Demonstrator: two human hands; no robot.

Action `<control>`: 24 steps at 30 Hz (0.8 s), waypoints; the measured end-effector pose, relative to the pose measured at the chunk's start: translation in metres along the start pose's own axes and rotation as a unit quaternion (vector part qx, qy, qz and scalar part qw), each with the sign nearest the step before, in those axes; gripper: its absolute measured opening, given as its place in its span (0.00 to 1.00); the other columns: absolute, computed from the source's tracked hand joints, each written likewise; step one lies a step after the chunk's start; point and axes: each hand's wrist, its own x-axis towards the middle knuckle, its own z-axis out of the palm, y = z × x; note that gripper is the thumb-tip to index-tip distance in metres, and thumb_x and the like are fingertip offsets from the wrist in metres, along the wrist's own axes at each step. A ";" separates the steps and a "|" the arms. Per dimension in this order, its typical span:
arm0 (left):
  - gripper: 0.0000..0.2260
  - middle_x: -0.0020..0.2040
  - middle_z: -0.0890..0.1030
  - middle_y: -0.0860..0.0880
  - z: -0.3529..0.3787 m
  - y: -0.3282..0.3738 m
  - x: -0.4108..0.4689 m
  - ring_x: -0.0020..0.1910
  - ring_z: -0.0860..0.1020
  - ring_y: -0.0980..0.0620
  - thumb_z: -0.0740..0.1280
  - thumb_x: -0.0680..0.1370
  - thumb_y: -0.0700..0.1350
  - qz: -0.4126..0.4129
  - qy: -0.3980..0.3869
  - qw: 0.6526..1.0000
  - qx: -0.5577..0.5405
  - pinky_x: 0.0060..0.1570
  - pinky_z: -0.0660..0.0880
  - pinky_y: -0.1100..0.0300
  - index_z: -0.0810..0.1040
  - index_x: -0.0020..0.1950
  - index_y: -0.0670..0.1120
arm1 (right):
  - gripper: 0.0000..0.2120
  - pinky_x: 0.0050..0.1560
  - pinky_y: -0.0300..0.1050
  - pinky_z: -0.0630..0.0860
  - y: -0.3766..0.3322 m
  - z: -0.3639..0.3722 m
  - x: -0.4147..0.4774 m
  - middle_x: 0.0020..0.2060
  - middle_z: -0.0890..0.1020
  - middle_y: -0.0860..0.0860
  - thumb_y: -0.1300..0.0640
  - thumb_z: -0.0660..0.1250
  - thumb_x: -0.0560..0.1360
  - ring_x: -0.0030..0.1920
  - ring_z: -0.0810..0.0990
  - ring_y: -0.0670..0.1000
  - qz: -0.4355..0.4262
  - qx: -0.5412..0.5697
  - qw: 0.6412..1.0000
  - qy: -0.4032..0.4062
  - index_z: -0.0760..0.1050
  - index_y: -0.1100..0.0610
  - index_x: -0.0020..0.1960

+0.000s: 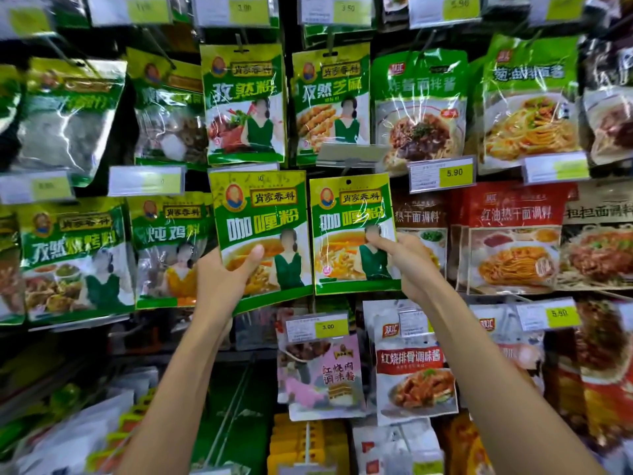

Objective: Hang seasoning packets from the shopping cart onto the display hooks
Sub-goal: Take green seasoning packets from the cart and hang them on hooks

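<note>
Your left hand [224, 279] grips the left packet [263, 217] at its lower left corner, thumb across the front. Your right hand [409, 265] pinches the right packet [346, 214] at its right edge. Both packets are held up side by side, just below the upper row [245, 104]. Any hook behind them is hidden, so you cannot tell whether either hangs. Each is green and yellow, picturing a curry dish.
</note>
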 end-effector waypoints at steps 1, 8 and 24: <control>0.09 0.51 0.83 0.53 0.000 0.000 0.000 0.53 0.81 0.54 0.71 0.74 0.45 0.001 0.001 1.000 0.001 0.58 0.76 0.51 0.79 0.53 0.53 | 0.11 0.33 0.36 0.77 0.001 0.000 -0.002 0.36 0.84 0.50 0.52 0.69 0.76 0.35 0.83 0.44 0.004 -0.007 1.000 0.001 0.78 0.61 0.44; 0.15 0.53 0.83 0.48 0.003 0.001 -0.001 0.54 0.80 0.50 0.71 0.74 0.44 -0.004 0.007 1.000 0.004 0.59 0.75 0.48 0.78 0.60 0.43 | 0.12 0.49 0.46 0.78 0.001 0.002 0.000 0.43 0.84 0.53 0.52 0.68 0.76 0.47 0.82 0.52 0.020 -0.007 1.000 0.015 0.79 0.62 0.51; 0.12 0.51 0.83 0.54 0.015 0.005 -0.001 0.53 0.81 0.54 0.72 0.72 0.49 0.020 -0.025 0.999 -0.014 0.54 0.77 0.56 0.79 0.55 0.51 | 0.21 0.45 0.45 0.70 0.009 0.020 0.039 0.49 0.76 0.58 0.49 0.59 0.81 0.51 0.76 0.56 0.058 -0.251 0.965 0.054 0.67 0.62 0.66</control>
